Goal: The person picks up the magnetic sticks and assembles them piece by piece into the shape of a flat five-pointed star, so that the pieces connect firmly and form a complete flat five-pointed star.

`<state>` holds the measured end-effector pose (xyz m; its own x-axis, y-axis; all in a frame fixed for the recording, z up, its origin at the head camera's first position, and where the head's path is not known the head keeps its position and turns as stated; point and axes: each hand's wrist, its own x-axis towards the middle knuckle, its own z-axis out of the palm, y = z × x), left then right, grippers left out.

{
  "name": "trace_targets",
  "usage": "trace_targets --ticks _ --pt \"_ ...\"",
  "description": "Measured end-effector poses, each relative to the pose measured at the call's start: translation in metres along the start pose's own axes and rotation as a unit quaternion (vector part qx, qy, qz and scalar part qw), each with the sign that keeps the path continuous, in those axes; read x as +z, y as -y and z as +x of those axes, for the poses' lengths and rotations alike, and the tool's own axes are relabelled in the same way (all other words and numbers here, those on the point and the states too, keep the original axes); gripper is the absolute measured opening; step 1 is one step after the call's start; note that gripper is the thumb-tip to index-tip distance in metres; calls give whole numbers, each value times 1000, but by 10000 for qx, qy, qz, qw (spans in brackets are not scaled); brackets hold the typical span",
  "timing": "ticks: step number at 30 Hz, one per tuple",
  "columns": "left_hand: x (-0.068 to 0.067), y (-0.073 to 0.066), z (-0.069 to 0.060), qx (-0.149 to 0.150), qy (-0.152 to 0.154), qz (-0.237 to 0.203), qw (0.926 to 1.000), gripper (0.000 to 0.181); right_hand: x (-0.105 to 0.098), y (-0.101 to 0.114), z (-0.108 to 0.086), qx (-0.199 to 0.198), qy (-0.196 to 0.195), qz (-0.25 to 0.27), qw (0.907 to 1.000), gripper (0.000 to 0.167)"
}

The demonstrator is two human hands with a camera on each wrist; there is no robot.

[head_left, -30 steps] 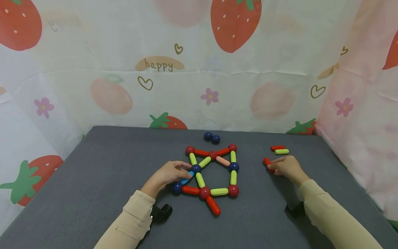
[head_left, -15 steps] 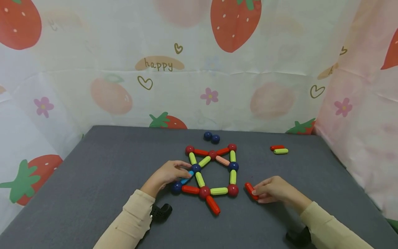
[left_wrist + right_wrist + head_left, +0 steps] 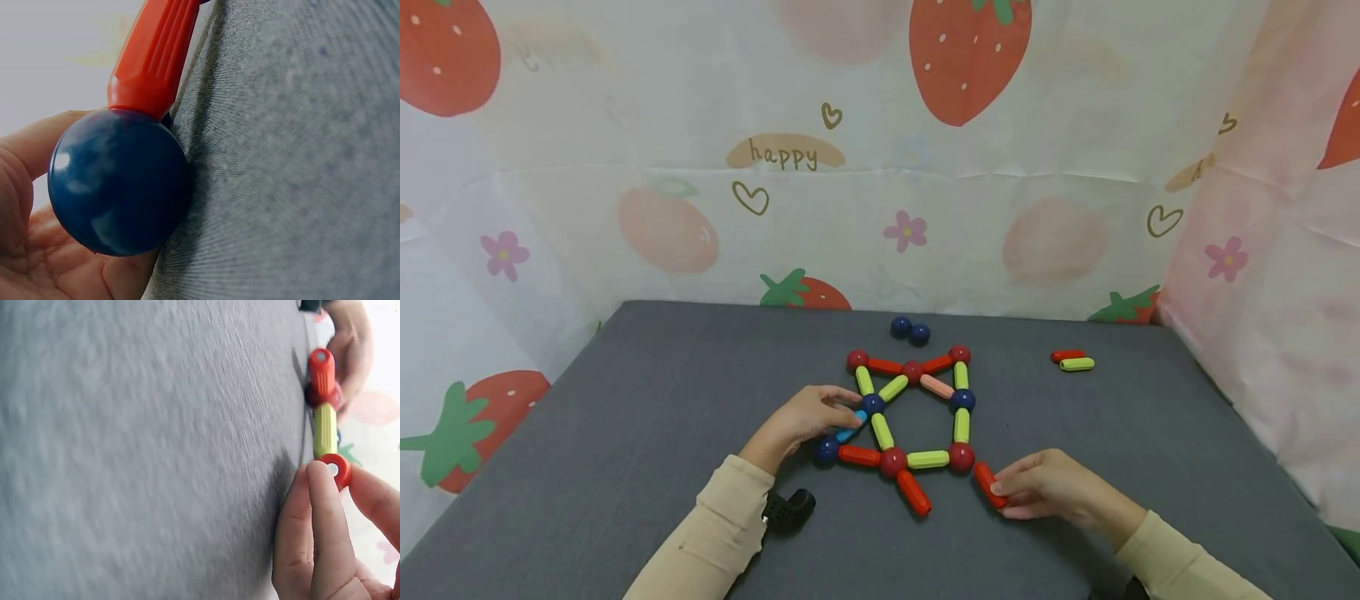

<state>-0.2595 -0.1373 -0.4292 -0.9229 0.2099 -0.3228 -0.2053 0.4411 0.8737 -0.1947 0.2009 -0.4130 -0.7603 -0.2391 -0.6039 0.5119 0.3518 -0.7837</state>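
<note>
My left hand (image 3: 808, 419) is at the left side of a flat frame of magnetic rods and balls. Its thumb and fingers pinch about the light-blue magnetic rod (image 3: 851, 428), fingertips touching the dark-blue ball (image 3: 872, 404) at its upper end. Another dark-blue ball (image 3: 119, 181) with a red rod (image 3: 153, 59) fills much of the left wrist view, the palm behind it. My right hand (image 3: 1052, 487) pinches a red magnetic rod (image 3: 990, 485) between thumb and fingers. That rod's upper end lies close to the red ball (image 3: 961, 457) at the frame's lower right; contact cannot be told.
Two loose dark-blue balls (image 3: 911, 331) lie behind the frame. At the right a loose red rod (image 3: 1067, 355) and a yellow-green rod (image 3: 1077, 364) lie side by side. A red rod (image 3: 914, 493) sticks out from the frame's front. A grey cloth (image 3: 662, 400) covers the table.
My right hand has brought the red magnetic rod from the right, leftward and nearer to me, to beside the frame's lower-right red ball. The left hand keeps its place.
</note>
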Motion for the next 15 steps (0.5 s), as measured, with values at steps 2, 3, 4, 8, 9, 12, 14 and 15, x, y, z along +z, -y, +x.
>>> trace_targets --ticks 2,3,4,8,9,12,14,15 --pt "0 0 0 -2 3 22 10000 43 3 -1 1 -3 54 72 10000 32" --pt "0 0 0 5 14 30 10000 43 5 -2 1 -6 69 80 9999 31" --pt "0 0 0 18 26 27 10000 44 6 -2 1 0 64 85 9999 30" --pt "0 0 0 99 101 38 9999 45 12 -3 2 37 35 150 9999 27" --pt "0 0 0 108 107 28 9999 45 13 -3 1 28 34 198 9998 27" --pt "0 0 0 119 115 37 9999 45 18 -4 0 44 23 395 9992 30" --pt "-1 0 0 108 115 33 9999 45 21 -4 -1 35 29 514 9987 32" --pt "-1 0 0 109 121 40 9999 45 23 -4 -1 33 31 546 9985 34"
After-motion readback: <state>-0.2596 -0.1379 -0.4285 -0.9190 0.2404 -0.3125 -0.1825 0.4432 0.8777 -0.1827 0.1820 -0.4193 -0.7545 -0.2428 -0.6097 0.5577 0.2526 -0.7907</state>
